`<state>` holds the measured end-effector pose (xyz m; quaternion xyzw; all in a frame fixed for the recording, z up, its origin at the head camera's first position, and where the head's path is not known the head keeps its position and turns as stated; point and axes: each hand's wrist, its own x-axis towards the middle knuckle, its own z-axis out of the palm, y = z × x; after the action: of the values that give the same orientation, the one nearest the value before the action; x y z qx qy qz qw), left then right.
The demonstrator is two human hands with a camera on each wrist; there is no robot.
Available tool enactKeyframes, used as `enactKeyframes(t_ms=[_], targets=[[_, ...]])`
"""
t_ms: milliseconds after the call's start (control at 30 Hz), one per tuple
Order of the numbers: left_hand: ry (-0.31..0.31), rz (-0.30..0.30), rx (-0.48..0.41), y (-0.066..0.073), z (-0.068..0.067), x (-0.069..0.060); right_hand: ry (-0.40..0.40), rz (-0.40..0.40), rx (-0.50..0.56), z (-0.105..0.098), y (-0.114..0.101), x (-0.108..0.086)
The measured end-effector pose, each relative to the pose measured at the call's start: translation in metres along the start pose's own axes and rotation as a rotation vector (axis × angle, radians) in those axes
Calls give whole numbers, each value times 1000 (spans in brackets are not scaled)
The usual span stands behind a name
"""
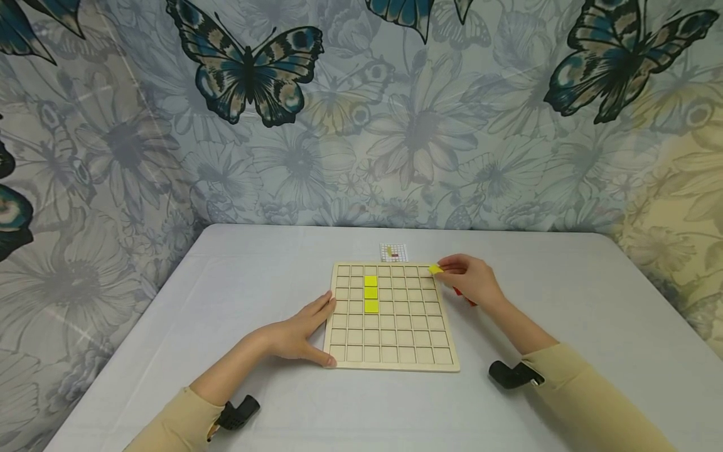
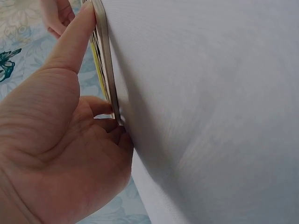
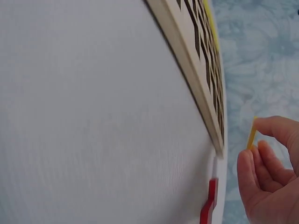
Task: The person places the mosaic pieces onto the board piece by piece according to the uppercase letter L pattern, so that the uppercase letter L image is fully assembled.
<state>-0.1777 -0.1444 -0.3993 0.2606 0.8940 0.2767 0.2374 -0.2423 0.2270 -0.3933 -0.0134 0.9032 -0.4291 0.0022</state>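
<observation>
A wooden grid board (image 1: 395, 366) lies flat on the table, with 3 yellow square tiles (image 1: 370, 293) in one column of its upper left part. My left hand (image 1: 296, 329) rests at the board's left edge, fingers extended, the thumb touching the near left corner. Over the board's far right corner, my right hand (image 1: 471, 279) pinches another yellow tile (image 3: 251, 134) between thumb and finger, raised off the surface. Red tiles (image 3: 209, 200) lie on the table just right of the board, partly hidden under the right hand in the head view.
A small pattern card (image 1: 393, 252) with a printed grid lies beyond the board's far edge. White cloth covers the table (image 1: 271, 251). Behind it stands a wall (image 1: 418, 157) with butterflies and flowers. Black wrist cameras (image 1: 514, 375) sit at both sleeves.
</observation>
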Motion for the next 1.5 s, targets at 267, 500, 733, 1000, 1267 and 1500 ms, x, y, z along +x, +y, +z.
enactKeyframes(t_ms=[267,500,733,1000,1267,1500], targets=[[-5,-1,0,0,0,0,-61,-14,124,13,-14,-13],[-7,2,-4,0,0,0,-88,-58,144,24,-22,-22],[-6,8,0,-1,0,0,-130,-58,138,33,-28,-31],[-7,7,-10,-2,0,0,-165,-66,139,44,-32,-37],[-8,5,-6,-2,0,0,-188,-113,106,54,-38,-42],[-8,3,-9,-2,0,0,-234,-128,95,62,-42,-48]])
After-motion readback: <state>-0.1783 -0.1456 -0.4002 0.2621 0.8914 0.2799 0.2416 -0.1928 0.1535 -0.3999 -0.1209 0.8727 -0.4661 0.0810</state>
